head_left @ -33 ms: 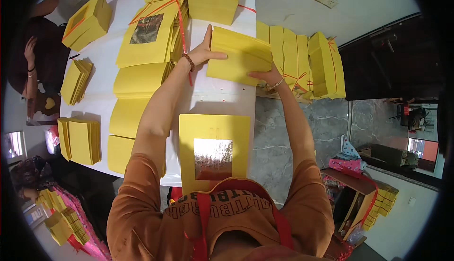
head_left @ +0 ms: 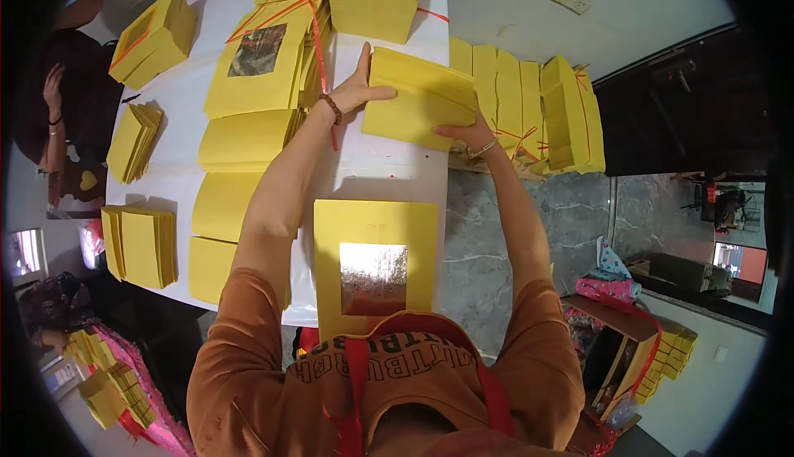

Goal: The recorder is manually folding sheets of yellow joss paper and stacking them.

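Between my hands is a stack of yellow paper (head_left: 418, 97), tilted over the table's right edge. My left hand (head_left: 357, 91) grips its left side, thumb across the front face; the other fingers are partly behind it. On the lower right corner, my right hand (head_left: 473, 133) is closed with its thumb in front and its fingers mostly hidden. Closer to my body lies a flat yellow paper stack (head_left: 376, 224) with a shiny silver foil square (head_left: 374, 279) on top. A red ribbon (head_left: 321, 60) hangs down by my left wrist.
Several yellow paper stacks (head_left: 240, 138) line the white table (head_left: 186, 126), left of my arm. A tall stack (head_left: 372, 14) stands at the back. Tied yellow bundles (head_left: 571, 118) sit beyond the table's right edge. At far left is another person's hand (head_left: 53, 93).
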Action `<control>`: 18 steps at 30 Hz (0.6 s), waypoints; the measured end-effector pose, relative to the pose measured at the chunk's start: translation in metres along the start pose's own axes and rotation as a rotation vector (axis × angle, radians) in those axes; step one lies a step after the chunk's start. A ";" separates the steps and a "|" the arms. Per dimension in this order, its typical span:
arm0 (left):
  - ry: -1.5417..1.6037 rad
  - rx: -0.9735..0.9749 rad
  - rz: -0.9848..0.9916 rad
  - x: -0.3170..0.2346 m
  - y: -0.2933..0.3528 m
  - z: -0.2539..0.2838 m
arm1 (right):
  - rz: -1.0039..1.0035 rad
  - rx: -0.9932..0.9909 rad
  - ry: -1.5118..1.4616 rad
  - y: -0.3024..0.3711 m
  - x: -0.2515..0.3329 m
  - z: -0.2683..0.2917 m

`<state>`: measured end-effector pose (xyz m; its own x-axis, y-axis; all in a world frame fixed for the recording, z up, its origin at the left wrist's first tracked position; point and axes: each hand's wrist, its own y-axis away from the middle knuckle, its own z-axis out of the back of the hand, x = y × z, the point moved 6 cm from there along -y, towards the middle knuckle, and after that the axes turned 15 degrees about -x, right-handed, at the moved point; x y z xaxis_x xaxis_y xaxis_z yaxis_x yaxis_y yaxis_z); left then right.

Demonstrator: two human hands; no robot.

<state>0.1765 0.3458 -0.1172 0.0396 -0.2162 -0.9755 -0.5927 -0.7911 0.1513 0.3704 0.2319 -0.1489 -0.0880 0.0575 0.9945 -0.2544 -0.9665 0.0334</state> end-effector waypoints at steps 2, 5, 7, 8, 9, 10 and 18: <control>0.073 -0.042 -0.015 0.003 0.001 0.007 | 0.010 0.003 -0.002 0.003 0.001 -0.006; 0.054 -0.049 -0.036 -0.008 0.013 -0.011 | 0.085 -0.097 -0.058 0.009 0.001 0.005; 0.039 0.057 0.031 -0.016 0.027 -0.024 | 0.161 -0.135 0.018 0.009 -0.005 0.008; 0.040 0.061 0.034 -0.005 0.032 -0.026 | 0.158 -0.139 0.018 0.012 -0.010 0.010; -0.114 -0.016 -0.100 0.004 0.040 -0.016 | 0.084 -0.118 -0.054 0.014 -0.012 0.001; -0.263 -0.080 -0.232 0.003 0.045 -0.013 | 0.006 -0.107 -0.118 0.015 -0.015 -0.002; -0.566 -0.059 -0.203 0.011 0.032 -0.003 | 0.002 -0.083 0.150 -0.001 -0.040 0.006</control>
<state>0.1604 0.3166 -0.1224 -0.2966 0.2677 -0.9167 -0.5719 -0.8186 -0.0540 0.3796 0.2287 -0.1879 -0.2297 0.0986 0.9683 -0.3319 -0.9431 0.0173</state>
